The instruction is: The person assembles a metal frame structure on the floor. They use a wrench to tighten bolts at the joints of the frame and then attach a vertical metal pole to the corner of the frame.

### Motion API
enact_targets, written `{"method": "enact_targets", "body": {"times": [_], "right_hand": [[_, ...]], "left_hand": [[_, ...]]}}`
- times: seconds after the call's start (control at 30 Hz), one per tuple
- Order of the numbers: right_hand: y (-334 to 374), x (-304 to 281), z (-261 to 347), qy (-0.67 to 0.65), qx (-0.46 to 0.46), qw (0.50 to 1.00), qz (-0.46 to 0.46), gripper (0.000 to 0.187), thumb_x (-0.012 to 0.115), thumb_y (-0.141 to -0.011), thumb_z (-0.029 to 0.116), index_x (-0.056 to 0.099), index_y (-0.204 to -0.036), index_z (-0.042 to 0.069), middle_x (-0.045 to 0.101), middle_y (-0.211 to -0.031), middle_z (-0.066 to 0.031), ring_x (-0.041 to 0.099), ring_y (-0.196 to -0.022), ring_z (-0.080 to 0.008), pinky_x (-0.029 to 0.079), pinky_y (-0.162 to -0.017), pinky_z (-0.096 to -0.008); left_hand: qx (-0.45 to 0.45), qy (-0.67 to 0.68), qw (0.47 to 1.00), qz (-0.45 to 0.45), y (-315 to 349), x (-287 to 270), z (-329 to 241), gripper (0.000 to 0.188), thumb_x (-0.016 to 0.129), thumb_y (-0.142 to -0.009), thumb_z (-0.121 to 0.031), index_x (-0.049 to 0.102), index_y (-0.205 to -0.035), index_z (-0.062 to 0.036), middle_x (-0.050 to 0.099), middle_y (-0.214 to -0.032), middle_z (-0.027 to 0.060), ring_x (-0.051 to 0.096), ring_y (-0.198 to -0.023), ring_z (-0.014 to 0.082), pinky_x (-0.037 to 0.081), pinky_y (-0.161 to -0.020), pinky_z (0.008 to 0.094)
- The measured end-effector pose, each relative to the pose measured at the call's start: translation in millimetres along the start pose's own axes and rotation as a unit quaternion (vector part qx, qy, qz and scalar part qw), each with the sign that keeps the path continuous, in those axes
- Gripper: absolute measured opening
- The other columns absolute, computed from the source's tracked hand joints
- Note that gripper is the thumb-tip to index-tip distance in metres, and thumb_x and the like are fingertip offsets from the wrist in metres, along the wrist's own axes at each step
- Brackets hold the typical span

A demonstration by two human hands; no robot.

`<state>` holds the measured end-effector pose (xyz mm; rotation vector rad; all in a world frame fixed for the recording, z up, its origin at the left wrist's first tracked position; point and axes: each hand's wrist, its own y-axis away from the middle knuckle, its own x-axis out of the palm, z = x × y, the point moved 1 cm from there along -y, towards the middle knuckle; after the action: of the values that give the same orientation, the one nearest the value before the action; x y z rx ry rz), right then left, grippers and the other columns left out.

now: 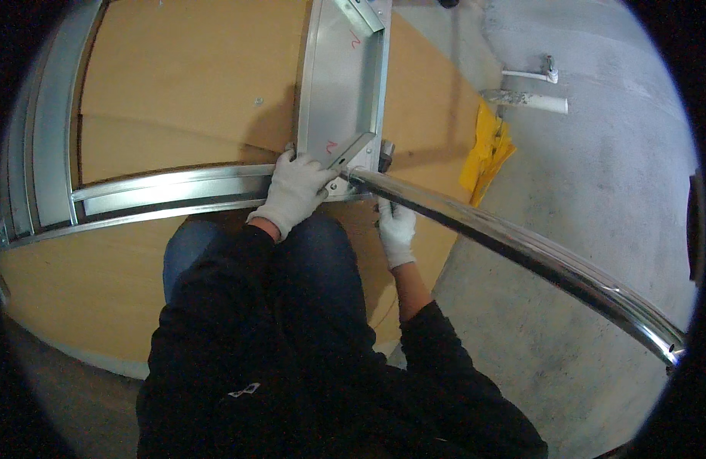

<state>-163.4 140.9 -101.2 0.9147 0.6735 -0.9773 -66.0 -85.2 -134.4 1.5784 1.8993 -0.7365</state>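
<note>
My left hand (pixel 296 187), in a white glove, is closed over the corner of a galvanised metal frame (pixel 177 190), where a long rail meets a wide channel (pixel 330 99). Its fingertips touch a short slanted metal strip (pixel 353 151) at that corner. My right hand (pixel 397 233), also gloved, is curled beneath a shiny steel tube (pixel 475 218); its fingers are partly hidden by the tube. Just past the tube, a dark metal piece (pixel 386 155) sits against the channel's outer edge. Whether it joins what the right hand holds is hidden.
Brown board (pixel 192 76) lies under the frame. The tube runs off to the lower right across grey concrete floor (pixel 536 191). Yellow crumpled plastic (pixel 487 149) and a white pipe piece (pixel 529 101) lie on the right. More metal channels (pixel 51 130) stand at the left.
</note>
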Motion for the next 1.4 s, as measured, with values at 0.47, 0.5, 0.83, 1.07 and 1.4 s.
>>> {"method": "enact_targets", "body": {"times": [0.47, 0.5, 0.83, 1.07, 1.4], "right_hand": [[-17.1, -15.5, 23.8, 0.233, -0.222, 0.946, 0.048, 0.04, 0.058, -0.09, 0.03, 0.056, -0.123, 0.009, 0.059, -0.121, -0.0143, 0.054, -0.113, -0.035, 0.041, -0.098, -0.0421], [-18.3, -14.1, 24.6, 0.253, -0.208, 0.943, 0.05, 0.04, 0.056, -0.091, 0.034, 0.058, -0.122, 0.009, 0.06, -0.12, -0.0139, 0.054, -0.113, -0.0345, 0.04, -0.098, -0.0415], [-45.5, -20.6, -23.2, 0.235, -0.264, 0.93, 0.104, 0.039, 0.054, -0.093, 0.03, 0.056, -0.125, 0.008, 0.06, -0.121, -0.0154, 0.053, -0.116, -0.0339, 0.04, -0.1, -0.0408], [-40.4, -42.7, 40.7, 0.24, -0.267, 0.92, 0.154, 0.03, 0.053, -0.091, 0.029, 0.063, -0.109, 0.008, 0.064, -0.104, -0.0185, 0.06, -0.097, -0.0355, 0.048, -0.083, -0.042], [-53.8, -40.4, 30.5, 0.29, -0.368, 0.875, 0.121, 0.018, 0.054, -0.085, 0.025, 0.065, -0.093, 0.013, 0.061, -0.081, -0.0137, 0.059, -0.075, -0.0351, 0.045, -0.064, -0.0453]], "left_hand": [[0.0, 0.003, 1.0, 0.006, -0.2, -3.3, -1.4, 0.033, 0.067, -0.078, -0.025, 0.066, -0.111, -0.0221, 0.062, -0.095, 0.0006, 0.054, -0.105, 0.0189, 0.035, -0.099, 0.0474], [-0.002, 0.002, 1.0, 0.007, 0.7, -3.0, -1.0, 0.033, 0.067, -0.078, -0.025, 0.066, -0.111, -0.022, 0.062, -0.095, 0.0006, 0.054, -0.104, 0.0188, 0.035, -0.099, 0.0474], [0.008, 0.006, 1.0, 0.014, -7.8, -5.0, -5.8, 0.037, 0.07, -0.076, -0.027, 0.065, -0.113, -0.0224, 0.063, -0.099, -0.0008, 0.054, -0.106, 0.0184, 0.034, -0.098, 0.0437], [-0.001, 0.007, 1.0, 0.013, -3.2, -4.7, -2.7, 0.033, 0.067, -0.078, -0.026, 0.065, -0.111, -0.021, 0.063, -0.094, 0.0002, 0.054, -0.104, 0.0187, 0.036, -0.097, 0.0461], [0.01, 0.005, 1.0, -0.005, -3.8, -4.2, -2.5, 0.034, 0.068, -0.077, -0.026, 0.065, -0.111, -0.0216, 0.063, -0.092, 0.0007, 0.055, -0.103, 0.0189, 0.036, -0.098, 0.0481]]}}
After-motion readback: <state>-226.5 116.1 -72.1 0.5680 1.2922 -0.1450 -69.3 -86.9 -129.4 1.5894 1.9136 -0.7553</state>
